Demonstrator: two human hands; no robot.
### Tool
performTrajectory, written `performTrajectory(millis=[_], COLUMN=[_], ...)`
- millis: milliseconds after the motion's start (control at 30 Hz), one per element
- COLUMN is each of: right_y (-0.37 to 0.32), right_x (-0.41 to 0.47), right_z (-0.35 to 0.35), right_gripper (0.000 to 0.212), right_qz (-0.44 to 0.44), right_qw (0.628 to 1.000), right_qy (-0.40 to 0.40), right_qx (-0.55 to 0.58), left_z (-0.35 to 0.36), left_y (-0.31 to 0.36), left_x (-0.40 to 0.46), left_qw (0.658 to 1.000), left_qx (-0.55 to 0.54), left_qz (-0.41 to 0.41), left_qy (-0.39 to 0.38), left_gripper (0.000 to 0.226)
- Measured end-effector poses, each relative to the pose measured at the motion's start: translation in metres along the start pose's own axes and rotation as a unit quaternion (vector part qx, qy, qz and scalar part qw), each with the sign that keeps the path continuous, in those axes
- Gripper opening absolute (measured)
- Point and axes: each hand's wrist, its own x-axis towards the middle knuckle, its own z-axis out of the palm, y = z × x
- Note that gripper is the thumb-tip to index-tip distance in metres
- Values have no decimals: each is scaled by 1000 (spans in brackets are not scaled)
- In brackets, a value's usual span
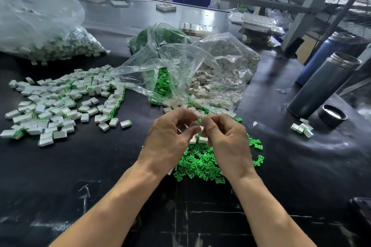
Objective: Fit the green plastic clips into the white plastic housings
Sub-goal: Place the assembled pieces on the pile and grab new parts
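Note:
My left hand [170, 136] and my right hand [226, 140] meet fingertip to fingertip above the black table [100, 176]. Between them a small green clip [199, 120] shows, pinched by my right fingers against a white housing that my left fingers mostly hide. Under my hands lies a loose heap of green clips [202, 164], with two white housings [198, 139] at its far edge. Beyond my hands, clear bags spill more green clips [162, 84] and white housings [202, 84].
A wide scatter of assembled white-and-green pieces [60, 102] covers the left of the table, with a full bag [60, 46] behind it. At the right stand a grey flask [323, 86], its lid [332, 115], a blue bottle [321, 54] and a few assembled pieces [303, 129].

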Motion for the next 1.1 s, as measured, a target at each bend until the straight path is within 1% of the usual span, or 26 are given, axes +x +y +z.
performTrajectory(millis=[67,133,267,333,400,533,667,733,800,900,967,1033,1100], right_y=[1,2,4,4,3,2,3,3,3,3,3,4,4], right_x=[2,4,9,11,12,13,14,13,12,13,14,13,13], right_z=[-4,-10,-23,-28,-33,-40,-41,-37,-31,-22,-18,-15,-14], right_gripper=[19,21,21,20,19,12,4,2,5,11,15,16,16], right_qz=[7,11,42,56,66,77,79,65,50,51,61,62,58], right_qw=[999,995,975,965,955,941,943,945,942,932,928,927,927], right_qy=[17,36,41,33,22,1,-15,-15,-21,-31,-35,-35,-31], right_qx=[-32,-89,-213,-255,-287,-329,-323,-321,-332,-356,-365,-369,-370], left_z=[-6,-17,-44,-54,-60,-68,-75,-75,-71,-57,-45,-38,-35], left_y=[-2,-6,-21,-27,-31,-36,-41,-41,-38,-31,-26,-24,-24], left_x=[2,6,19,23,26,30,30,30,29,26,23,22,22], left_qw=[997,987,946,928,916,900,895,893,896,927,940,942,938], left_qx=[71,156,303,337,359,384,389,392,396,346,317,314,325], left_qz=[18,9,-99,-143,-164,-180,-183,-174,-147,-100,-102,-111,-115], left_qy=[23,40,54,61,75,102,120,134,138,109,71,41,29], left_gripper=[16,14,10,11,12,13,15,21,27,21,18,24,28])
